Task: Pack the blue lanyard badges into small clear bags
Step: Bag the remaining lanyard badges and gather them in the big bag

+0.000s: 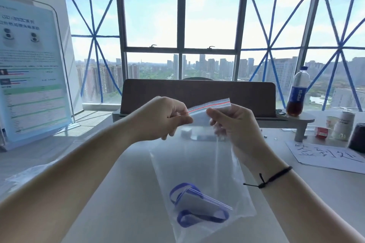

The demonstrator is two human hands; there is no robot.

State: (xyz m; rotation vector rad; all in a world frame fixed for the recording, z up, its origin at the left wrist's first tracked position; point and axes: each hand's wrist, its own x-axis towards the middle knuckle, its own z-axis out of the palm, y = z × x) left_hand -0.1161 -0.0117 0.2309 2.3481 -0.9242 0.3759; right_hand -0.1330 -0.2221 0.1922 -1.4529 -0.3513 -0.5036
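A clear zip bag (199, 165) with a red seal strip hangs upright above the white table. My left hand (164, 116) pinches the left end of the seal. At the right end, my right hand (233, 124) pinches the strip near its top edge. Low in the bag lies a blue lanyard badge (197, 207), its strap coiled around the clear card holder.
A clear sign stand (31, 77) stands at the left. More clear bags (25, 175) lie at the left edge. A dark monitor back (197, 92) is ahead. A cola bottle (298, 92), cans and a handwritten paper sheet (324, 156) sit at the right.
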